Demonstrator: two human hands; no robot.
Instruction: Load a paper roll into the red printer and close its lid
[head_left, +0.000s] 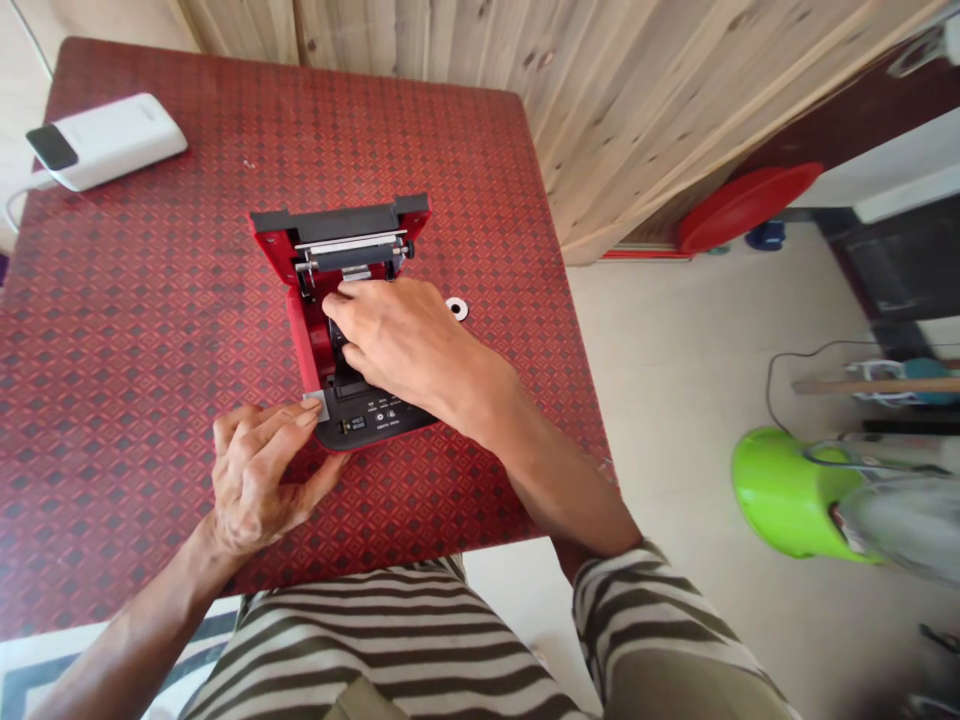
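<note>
A red and black printer [382,418] rests on the patterned red table with its lid [349,222] raised. A roller and a metal bar cross the underside of the lid. My left hand [262,475] grips the printer's near left corner, fingers on top by a grey patch and thumb against the front edge. Inside the open compartment is my right hand [409,340], with its fingers bent and closed together. Whatever they hold or touch is hidden under the hand. A small white roll with a dark core [457,309] lies just right of the printer, partly behind my right hand.
A white power bank [109,143] with a cable sits at the table's far left corner. Wooden panelling [420,40] borders the far edge of the table [187,250]. On the floor to the right are a green bucket [780,490] and a red basin [750,207].
</note>
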